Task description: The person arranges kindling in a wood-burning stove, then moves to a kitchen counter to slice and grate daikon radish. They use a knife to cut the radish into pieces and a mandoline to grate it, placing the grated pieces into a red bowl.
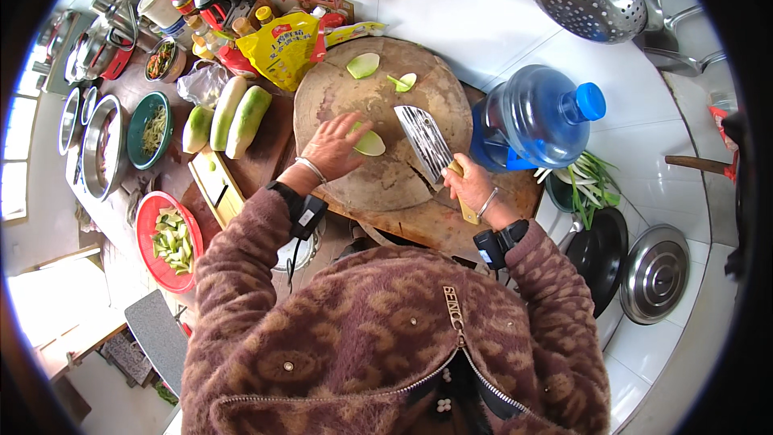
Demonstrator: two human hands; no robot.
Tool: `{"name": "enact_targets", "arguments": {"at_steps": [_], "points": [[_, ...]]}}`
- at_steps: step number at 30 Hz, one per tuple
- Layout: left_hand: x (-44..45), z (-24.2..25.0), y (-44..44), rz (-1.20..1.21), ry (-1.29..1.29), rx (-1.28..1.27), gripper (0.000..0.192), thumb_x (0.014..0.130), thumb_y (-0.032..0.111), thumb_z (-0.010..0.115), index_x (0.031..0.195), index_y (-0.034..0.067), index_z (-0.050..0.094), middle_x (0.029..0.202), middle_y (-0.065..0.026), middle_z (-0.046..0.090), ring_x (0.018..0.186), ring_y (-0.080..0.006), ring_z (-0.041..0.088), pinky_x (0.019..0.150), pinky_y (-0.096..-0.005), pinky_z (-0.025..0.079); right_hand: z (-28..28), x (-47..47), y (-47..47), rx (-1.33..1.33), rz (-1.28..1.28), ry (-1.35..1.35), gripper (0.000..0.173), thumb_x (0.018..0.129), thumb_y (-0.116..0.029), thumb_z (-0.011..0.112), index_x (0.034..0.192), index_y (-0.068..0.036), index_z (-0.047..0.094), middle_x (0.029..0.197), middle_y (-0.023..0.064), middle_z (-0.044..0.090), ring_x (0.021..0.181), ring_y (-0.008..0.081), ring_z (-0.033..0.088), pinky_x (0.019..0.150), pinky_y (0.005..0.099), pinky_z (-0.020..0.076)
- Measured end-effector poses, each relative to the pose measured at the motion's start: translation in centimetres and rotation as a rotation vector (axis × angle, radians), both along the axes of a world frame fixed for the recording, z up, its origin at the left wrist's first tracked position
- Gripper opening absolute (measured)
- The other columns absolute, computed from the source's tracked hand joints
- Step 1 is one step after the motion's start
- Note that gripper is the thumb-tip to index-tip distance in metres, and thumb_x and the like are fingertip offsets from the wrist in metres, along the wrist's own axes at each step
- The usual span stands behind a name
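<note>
On a round wooden chopping block (338, 181), my left hand (336, 146) reaches its fingers over the edge of a pale green vegetable slice (369, 143); whether it grips the slice I cannot tell. My right hand (471, 184) holds a cleaver (424, 138) by its wooden handle, the blade tilted over the block's right part. Farther back on the block lie another slice (363, 65) and a small piece (403, 82) of the same vegetable. Several peeled green gourds (226, 115) lie left of the block, beside a wooden slicer board (217, 187).
A large blue water bottle (531, 118) stands right of the block. A yellow bag (279, 51) and seasoning bottles crowd behind it. A red basket (145, 235) with cut pieces, a green bowl (136, 154) and a steel basin (90, 178) are at the left. Scallions (589, 184) lie at the right.
</note>
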State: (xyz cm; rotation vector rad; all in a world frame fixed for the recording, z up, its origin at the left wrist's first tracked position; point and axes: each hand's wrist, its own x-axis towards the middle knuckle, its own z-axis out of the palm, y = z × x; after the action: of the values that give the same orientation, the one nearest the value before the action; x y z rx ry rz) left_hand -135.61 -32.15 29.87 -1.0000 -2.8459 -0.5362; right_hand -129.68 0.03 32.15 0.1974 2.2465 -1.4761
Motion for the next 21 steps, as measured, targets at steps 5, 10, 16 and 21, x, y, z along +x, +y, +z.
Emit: {"name": "enact_targets", "arguments": {"at_steps": [5, 10, 16, 21], "points": [[-1.4, -0.9, 0.0, -0.099, -0.103, 0.026, 0.064, 0.071, 0.016, 0.071, 0.132, 0.013, 0.053, 0.131, -0.0088, 0.054, 0.124, -0.0302, 0.047, 0.105, -0.0424, 0.036, -0.4, -0.1, 0.1, -0.023, -0.01, -0.019, 0.045, 0.091, -0.019, 0.064, 0.127, 0.003, 0.05, 0.073, 0.0056, 0.063, 0.048, 0.0089, 0.054, 0.046, 0.0247, 0.0446], [-2.2, -0.9, -1.7, -0.073, -0.115, 0.006, 0.059, 0.074, 0.016, 0.069, 0.132, 0.013, 0.054, 0.132, -0.0089, 0.054, 0.127, -0.03, 0.045, 0.106, -0.0431, 0.035, -0.1, 0.2, -0.2, 0.026, 0.016, 0.023, 0.046, 0.091, -0.021, 0.065, 0.127, 0.001, 0.05, 0.073, 0.0066, 0.064, 0.049, 0.0123, 0.056, 0.048, 0.0279, 0.0461], [1.0, -1.4, -1.5, 0.056, 0.088, 0.134, 0.047, 0.075, 0.011, 0.064, 0.122, 0.013, 0.06, 0.131, -0.0074, 0.053, 0.118, -0.0296, 0.051, 0.097, -0.0411, 0.042, 2.2, -0.3, -1.9, 0.448, 0.354, 0.538, 0.033, 0.088, -0.026, 0.065, 0.114, -0.009, 0.054, 0.084, 0.0174, 0.066, 0.074, 0.0365, 0.065, 0.06, 0.0418, 0.0512], [2.7, -2.7, -0.7, 0.102, 0.065, 0.159, 0.042, 0.076, 0.006, 0.063, 0.118, 0.011, 0.062, 0.125, -0.0081, 0.056, 0.117, -0.03, 0.051, 0.097, -0.041, 0.043, 2.0, -2.1, -5.5, 0.476, 0.517, 0.79, 0.03, 0.086, -0.026, 0.065, 0.112, -0.014, 0.054, 0.083, 0.0111, 0.066, 0.068, 0.0312, 0.065, 0.056, 0.0407, 0.051]]}}
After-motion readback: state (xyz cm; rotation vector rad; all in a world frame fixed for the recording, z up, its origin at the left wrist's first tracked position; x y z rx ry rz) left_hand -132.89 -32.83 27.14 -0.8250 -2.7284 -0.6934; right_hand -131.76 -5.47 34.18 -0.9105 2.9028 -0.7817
